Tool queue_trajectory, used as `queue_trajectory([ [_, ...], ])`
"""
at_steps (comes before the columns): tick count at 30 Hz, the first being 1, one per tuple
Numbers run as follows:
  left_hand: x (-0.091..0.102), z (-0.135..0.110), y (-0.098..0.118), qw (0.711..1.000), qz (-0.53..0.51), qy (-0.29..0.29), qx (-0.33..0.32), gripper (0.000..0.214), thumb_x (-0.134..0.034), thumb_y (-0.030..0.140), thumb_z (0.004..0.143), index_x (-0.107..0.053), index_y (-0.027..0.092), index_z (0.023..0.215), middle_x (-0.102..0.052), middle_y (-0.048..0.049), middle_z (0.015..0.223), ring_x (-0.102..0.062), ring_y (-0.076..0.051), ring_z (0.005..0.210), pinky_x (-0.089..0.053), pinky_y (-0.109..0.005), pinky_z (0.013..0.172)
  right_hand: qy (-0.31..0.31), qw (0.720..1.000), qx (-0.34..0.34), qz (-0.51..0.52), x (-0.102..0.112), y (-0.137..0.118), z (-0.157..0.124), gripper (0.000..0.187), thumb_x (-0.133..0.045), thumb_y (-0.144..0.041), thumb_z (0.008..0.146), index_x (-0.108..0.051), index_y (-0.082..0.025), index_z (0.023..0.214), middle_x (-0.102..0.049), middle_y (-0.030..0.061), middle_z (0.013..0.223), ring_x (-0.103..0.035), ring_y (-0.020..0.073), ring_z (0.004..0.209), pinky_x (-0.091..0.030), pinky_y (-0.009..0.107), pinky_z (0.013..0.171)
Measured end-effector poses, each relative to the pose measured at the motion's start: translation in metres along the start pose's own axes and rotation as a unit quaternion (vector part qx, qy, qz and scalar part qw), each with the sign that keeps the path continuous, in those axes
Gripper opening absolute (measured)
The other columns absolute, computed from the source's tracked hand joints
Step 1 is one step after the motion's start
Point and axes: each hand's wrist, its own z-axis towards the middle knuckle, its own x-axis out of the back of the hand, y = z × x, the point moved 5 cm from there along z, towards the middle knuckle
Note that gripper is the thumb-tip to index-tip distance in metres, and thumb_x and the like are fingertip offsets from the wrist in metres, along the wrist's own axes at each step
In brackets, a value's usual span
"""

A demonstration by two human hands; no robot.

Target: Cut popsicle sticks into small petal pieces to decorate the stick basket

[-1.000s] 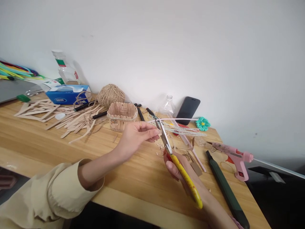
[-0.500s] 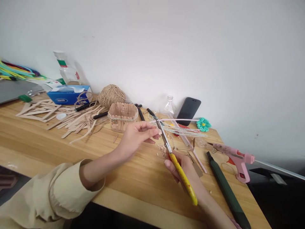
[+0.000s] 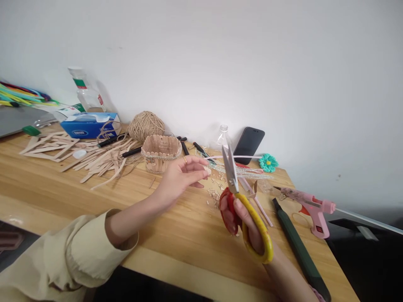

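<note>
My left hand (image 3: 181,178), with a ring on one finger, pinches a small pale rounded piece (image 3: 208,171), probably a stick end, between thumb and fingertips. Wrapped around the red and yellow handles is my right hand (image 3: 248,222), shut on scissors (image 3: 231,174) whose blades point up and stand slightly apart. The blades are clear of the piece, a short way to its right. Small wood clippings (image 3: 215,196) lie on the wooden table (image 3: 176,239) below. Behind my left hand sits a little basket of wooden craft sticks (image 3: 161,153), trimmed with a silvery band.
Loose craft sticks (image 3: 103,161) spread at left, before a blue box (image 3: 90,126) and a twine ball (image 3: 146,125). A phone (image 3: 249,144) leans on the wall near a teal flower (image 3: 268,162). A pink glue gun (image 3: 310,205) and dark green tool (image 3: 299,247) lie right.
The scissors have moved off the small piece to the right and turned, so the red handle shows and the blades are parted. My left hand has barely moved.
</note>
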Motion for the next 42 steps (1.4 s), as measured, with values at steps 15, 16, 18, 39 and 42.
queue_trajectory([
  [15,0.014,0.025,-0.044,0.931,0.356,-0.076,-0.020,0.018,-0.057,0.019,0.075,-0.072,0.015,0.085,-0.074,-0.0077,0.083,-0.067,-0.024,0.083,-0.049,-0.036,0.079,0.134,0.965,0.056,0.218,0.032,-0.020,-0.002,0.041,-0.058,-0.059,0.073,-0.052,-0.020,0.063,-0.038,-0.0047,0.052,-0.034,0.0092,0.042,-0.031,0.022,0.037],
  [16,0.012,0.026,-0.044,0.925,0.370,-0.082,-0.025,0.018,-0.057,0.019,0.075,-0.072,0.016,0.084,-0.074,-0.0072,0.085,-0.066,-0.024,0.084,-0.048,-0.035,0.079,0.135,0.965,0.059,0.217,0.033,-0.020,-0.002,0.041,-0.058,-0.059,0.073,-0.052,-0.020,0.063,-0.039,-0.0046,0.052,-0.034,0.0088,0.042,-0.031,0.021,0.037],
  [18,0.006,0.027,-0.045,0.913,0.393,-0.101,-0.034,0.018,-0.056,0.017,0.075,-0.072,0.017,0.084,-0.074,-0.0061,0.088,-0.065,-0.022,0.085,-0.047,-0.032,0.079,0.130,0.966,0.064,0.213,0.032,-0.018,-0.001,0.042,-0.056,-0.059,0.075,-0.052,-0.019,0.063,-0.039,-0.0048,0.052,-0.035,0.0081,0.041,-0.031,0.020,0.036],
  [39,-0.015,0.039,-0.048,0.981,0.156,-0.101,0.053,0.014,-0.068,0.024,0.062,-0.060,0.016,0.070,-0.063,0.0008,0.064,-0.059,-0.013,0.062,-0.046,-0.025,0.059,0.109,0.981,0.028,0.157,0.028,-0.007,0.002,0.044,-0.053,-0.063,0.074,-0.048,-0.020,0.065,-0.038,-0.0075,0.049,-0.034,0.0072,0.035,-0.028,0.022,0.034],
  [42,-0.013,0.034,-0.040,0.990,0.081,-0.091,0.066,0.017,-0.070,0.024,0.062,-0.058,0.016,0.071,-0.064,0.0012,0.065,-0.060,-0.012,0.063,-0.047,-0.023,0.059,0.107,0.985,0.019,0.136,0.027,-0.006,0.002,0.044,-0.051,-0.063,0.075,-0.048,-0.020,0.064,-0.038,-0.0073,0.047,-0.034,0.0077,0.034,-0.028,0.022,0.034],
])
